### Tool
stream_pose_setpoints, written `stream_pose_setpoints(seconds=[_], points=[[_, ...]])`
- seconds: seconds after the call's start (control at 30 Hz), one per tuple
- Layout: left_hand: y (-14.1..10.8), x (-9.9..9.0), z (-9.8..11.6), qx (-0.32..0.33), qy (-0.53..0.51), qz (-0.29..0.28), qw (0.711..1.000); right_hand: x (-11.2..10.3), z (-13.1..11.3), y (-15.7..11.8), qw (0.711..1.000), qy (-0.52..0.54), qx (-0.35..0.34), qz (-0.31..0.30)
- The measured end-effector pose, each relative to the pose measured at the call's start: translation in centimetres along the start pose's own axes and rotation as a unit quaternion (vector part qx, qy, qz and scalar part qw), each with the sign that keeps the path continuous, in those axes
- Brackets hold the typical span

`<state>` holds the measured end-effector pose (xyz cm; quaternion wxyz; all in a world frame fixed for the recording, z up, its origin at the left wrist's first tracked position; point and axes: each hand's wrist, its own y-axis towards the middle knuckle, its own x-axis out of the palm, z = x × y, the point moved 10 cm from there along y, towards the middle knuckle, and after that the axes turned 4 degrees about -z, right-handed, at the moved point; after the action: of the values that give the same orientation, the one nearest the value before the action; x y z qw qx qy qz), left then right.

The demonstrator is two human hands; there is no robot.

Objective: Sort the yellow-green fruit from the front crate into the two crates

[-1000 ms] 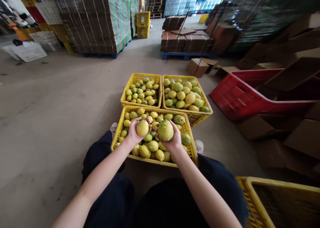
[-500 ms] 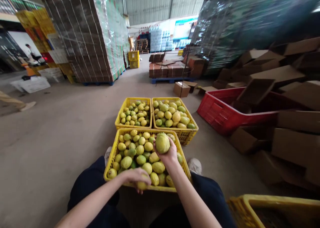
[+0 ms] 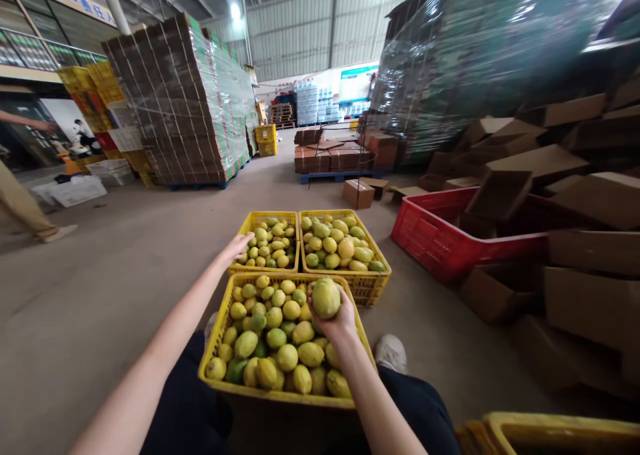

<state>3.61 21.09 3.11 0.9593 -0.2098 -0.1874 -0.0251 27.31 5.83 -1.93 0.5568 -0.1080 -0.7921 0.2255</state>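
Observation:
My right hand (image 3: 341, 316) is closed around a large, bumpy yellow-green lemon (image 3: 326, 298), held up over the right side of the near yellow crate (image 3: 280, 396). Lemons (image 3: 287, 357) of mixed sizes, yellow to green, fill that crate. My left hand (image 3: 237, 247) reaches forward to the left rim of the back left crate (image 3: 274, 216), its fingers stretched out over the smaller lemons (image 3: 273, 245) inside. No fruit shows in the left hand, though part of its fingers is hard to see. Larger lemons (image 3: 345, 247) lie in the back right crate (image 3: 370, 278).
A red crate (image 3: 440, 232) with cardboard stands at right, beside a heap of open boxes (image 3: 590, 275). Another yellow crate (image 3: 560, 425) is at lower right. Wrapped box stacks (image 3: 170, 108) rise behind. At the left edge, a person's leg (image 3: 23, 205) shows.
My left hand has moved from the near crate's front edge, where it held a lemon, forward to the back left crate. My right hand still holds the large lemon. The view has tilted up.

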Motion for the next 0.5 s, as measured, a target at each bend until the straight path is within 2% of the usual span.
stream_pose_setpoints(seconds=[0.07,0.17,0.3,0.4,0.43,0.5], points=[[-1.1,-1.7,-0.9,-0.014,0.125,0.025,0.992,-0.2,0.0,0.2,1.0,-0.001,-0.004,0.007],[-3.4,-3.9,-5.1,-0.075,0.303,0.025,0.95,-0.6,0.3,0.4,1.0,-0.012,-0.005,0.012],[-5.1,-5.7,-10.6,-0.138,0.438,-0.003,0.888,-1.9,1.9,0.7,0.998,-0.049,0.01,0.03],[-5.3,-5.3,-12.3,-0.133,0.503,-0.035,0.853,-3.7,3.8,1.1,0.994,-0.08,0.038,0.06],[-5.4,-4.7,-12.4,-0.113,0.544,-0.057,0.83,-4.4,4.6,1.2,0.992,-0.094,0.049,0.069],[-5.8,-3.4,-12.3,-0.06,0.636,-0.098,0.763,-5.8,6.1,1.6,0.986,-0.124,0.073,0.085]])
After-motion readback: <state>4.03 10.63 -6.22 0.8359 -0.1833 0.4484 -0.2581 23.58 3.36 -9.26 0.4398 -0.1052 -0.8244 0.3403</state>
